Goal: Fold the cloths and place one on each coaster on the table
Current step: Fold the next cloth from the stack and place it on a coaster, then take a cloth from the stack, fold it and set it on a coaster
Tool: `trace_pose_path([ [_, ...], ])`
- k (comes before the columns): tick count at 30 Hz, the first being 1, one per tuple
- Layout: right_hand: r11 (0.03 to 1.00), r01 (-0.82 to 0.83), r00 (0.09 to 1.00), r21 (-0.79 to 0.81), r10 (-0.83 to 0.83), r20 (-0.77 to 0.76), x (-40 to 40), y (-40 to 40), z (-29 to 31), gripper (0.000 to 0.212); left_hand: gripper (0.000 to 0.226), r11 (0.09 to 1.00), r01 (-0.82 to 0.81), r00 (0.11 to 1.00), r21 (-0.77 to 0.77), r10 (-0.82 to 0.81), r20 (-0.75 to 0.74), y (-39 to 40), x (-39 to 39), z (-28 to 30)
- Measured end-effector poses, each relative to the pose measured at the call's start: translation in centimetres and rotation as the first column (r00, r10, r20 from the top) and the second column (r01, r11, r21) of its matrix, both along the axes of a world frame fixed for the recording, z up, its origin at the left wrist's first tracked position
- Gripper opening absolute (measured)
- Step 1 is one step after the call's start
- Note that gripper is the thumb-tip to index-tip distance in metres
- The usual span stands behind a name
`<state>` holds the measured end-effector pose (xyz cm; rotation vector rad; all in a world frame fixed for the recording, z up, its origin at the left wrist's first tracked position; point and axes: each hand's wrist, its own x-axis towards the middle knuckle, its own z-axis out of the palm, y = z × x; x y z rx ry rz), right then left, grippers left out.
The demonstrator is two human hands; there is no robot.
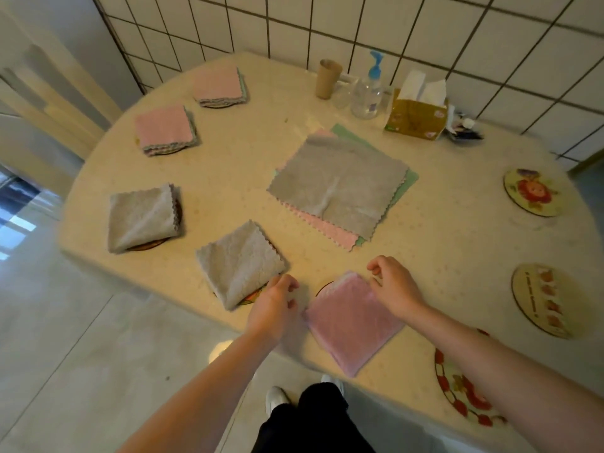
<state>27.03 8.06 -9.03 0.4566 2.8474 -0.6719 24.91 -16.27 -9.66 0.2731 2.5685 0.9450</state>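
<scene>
At lower centre, the folded pink fleece cloth (pixel 354 322) lies on a round coaster (pixel 324 287) at the cream bench's (pixel 457 243) edge. The left hand (pixel 274 305) hovers loosely curled beside it; the right hand (pixel 397 289) touches its upper corner, grip empty. Next, likely fold the grey cloth (pixel 338 183) from the centre stack.

Folded cloths (pixel 240 263) mostly hid five coasters (pixel 325 287); an arm (pixel 510 364) crossed a sixth (pixel 457 387); clutter (pixel 464 129) blurred.

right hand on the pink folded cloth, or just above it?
Touching. The head view shows the right hand with fingertips resting on the upper right edge of the pink folded cloth, no gap visible.
</scene>
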Motion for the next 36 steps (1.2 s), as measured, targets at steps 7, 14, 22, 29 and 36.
trace_pose_path([
  [7, 0.998, -0.047, 0.998, 0.031, 0.049, -0.047, -5.3, 1.7, 0.0, 0.014, 0.036, 0.971, 0.221, 0.966, -0.089, -0.231, -0.121, 2.1, -6.4, 0.7],
  [14, 0.954, -0.27, 0.961, 0.128, 0.275, -0.024, -11.7, 2.7, -1.2, 0.025, 0.052, 0.843, 0.401, 0.885, -0.357, -0.457, -0.085, 7.0, -14.5, 1.1],
  [22, 0.854, -0.386, 0.911, 0.348, 0.412, -0.002, -14.0, 3.2, -2.1, 0.014, 0.058, 0.727, 0.525, 0.76, -0.442, -0.634, -0.141, 9.9, -19.0, -1.3],
  [29, 0.916, -0.247, 0.903, 0.315, 0.336, -0.268, -17.4, 5.0, 0.2, 0.015, 0.049, 0.799, 0.437, 0.818, -0.413, -0.544, -0.187, 10.9, -21.6, -1.3],
  [36, 0.855, -0.509, 0.859, -0.096, 0.498, -0.122, -19.8, 10.1, 3.8, 0.028, 0.037, 0.897, 0.145, 0.927, -0.419, -0.271, -0.26, 7.9, -26.5, -0.7],
])
